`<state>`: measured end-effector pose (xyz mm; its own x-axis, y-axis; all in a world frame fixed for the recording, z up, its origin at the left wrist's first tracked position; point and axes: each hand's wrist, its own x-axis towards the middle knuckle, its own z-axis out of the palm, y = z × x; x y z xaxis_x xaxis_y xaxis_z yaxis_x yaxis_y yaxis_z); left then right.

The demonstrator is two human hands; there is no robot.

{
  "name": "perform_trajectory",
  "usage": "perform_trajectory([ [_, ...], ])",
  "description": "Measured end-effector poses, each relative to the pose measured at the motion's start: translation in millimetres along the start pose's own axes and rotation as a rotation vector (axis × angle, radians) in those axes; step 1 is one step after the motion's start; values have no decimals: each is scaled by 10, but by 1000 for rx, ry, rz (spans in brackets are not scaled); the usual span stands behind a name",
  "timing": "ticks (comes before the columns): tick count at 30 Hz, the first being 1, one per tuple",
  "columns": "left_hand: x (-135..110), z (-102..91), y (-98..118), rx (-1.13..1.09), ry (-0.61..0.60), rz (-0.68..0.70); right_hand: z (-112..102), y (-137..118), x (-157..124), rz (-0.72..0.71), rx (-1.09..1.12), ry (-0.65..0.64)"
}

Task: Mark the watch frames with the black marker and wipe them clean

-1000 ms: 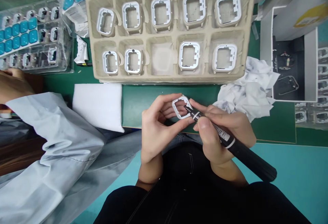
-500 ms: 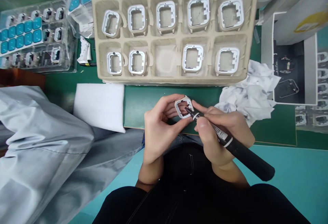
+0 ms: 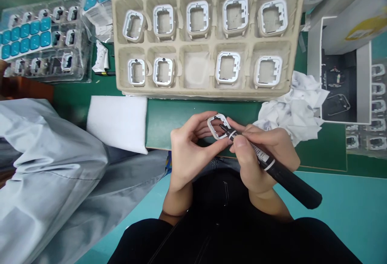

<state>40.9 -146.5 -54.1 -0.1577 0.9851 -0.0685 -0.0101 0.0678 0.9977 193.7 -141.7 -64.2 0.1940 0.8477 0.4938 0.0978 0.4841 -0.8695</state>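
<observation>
My left hand is closed around the edges of a white square watch case frame, keeping it tilted in front of me. Between thumb and fingers, my right hand grips a black marker pen with a white label. The pen's dark tip reaches into the opening of the frame near its right inner edge; whether it touches the frame I cannot tell. Just beyond my hands stands a beige molded tray, with similar white frames in most of its compartments.
A white foam sheet lies at the left, beside a person's grey-blue sleeve. Crumpled white cloth sits right of my hands, near a white-edged box with dark contents. Clear plastic trays of parts stand far left.
The frame has turned and tilted slightly in my left hand. The marker's tip stays inside its opening, and my grips are the same. The view has shifted a little.
</observation>
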Motion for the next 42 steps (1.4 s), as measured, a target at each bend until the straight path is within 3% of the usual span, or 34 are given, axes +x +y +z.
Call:
perform_trajectory([
  [17, 34, -23, 2, 23, -10, -36, 34, 60, -9, 11, 24, 13],
  [31, 92, -57, -63, -3, -67, 24, 75, 141, -51, -3, -82, 77],
  [42, 84, -68, -80, 41, -55, 60, 75, 100, -6, -11, -16, 69],
])
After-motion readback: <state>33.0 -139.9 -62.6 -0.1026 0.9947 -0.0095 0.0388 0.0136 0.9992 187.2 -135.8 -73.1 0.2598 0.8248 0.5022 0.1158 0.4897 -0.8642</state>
